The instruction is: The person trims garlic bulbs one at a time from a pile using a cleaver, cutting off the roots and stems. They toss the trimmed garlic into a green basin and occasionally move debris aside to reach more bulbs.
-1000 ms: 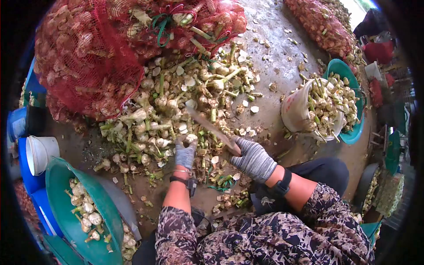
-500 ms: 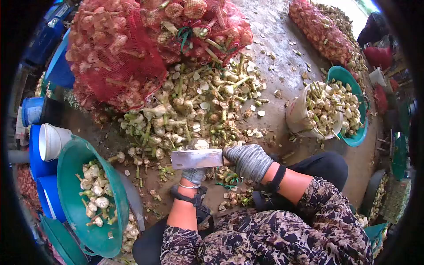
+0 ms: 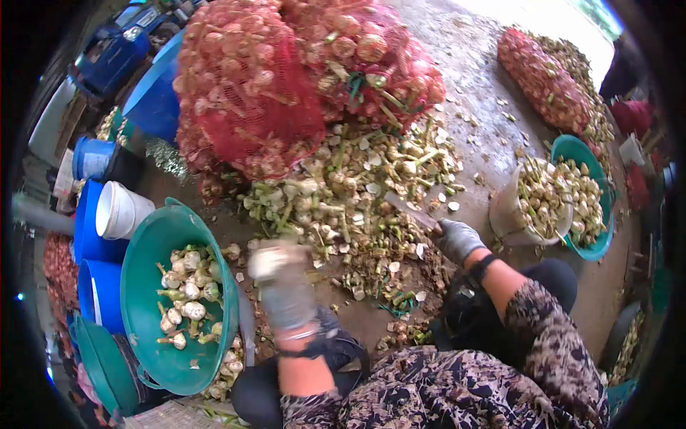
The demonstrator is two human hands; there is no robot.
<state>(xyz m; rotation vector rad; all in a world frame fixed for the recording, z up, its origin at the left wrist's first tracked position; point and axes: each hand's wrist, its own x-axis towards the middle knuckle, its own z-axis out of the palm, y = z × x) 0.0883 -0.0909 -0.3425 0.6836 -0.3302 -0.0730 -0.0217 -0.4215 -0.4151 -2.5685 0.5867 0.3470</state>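
Observation:
My right hand (image 3: 459,241), in a grey glove, is closed round the handle of a cleaver. The cleaver's blade (image 3: 410,209) points up and left over a heap of garlic bulbs and cut stalks (image 3: 336,193). Smeared by motion, my gloved left hand (image 3: 286,297) has a whitish garlic bulb (image 3: 275,261) at its fingertips. It is just right of a green basin (image 3: 132,286), where several trimmed garlic bulbs (image 3: 191,289) lie.
Red mesh sacks of garlic (image 3: 250,93) stand behind the heap. A white bucket (image 3: 509,214) full of garlic and a second green basin (image 3: 607,229) are at the right. Blue tubs (image 3: 100,286) and a small white pail (image 3: 128,211) line the left.
My left hand has moved left toward the green basin with the garlic bulb. My right hand has drawn the cleaver away to the right, its blade now slanting. The view has shifted.

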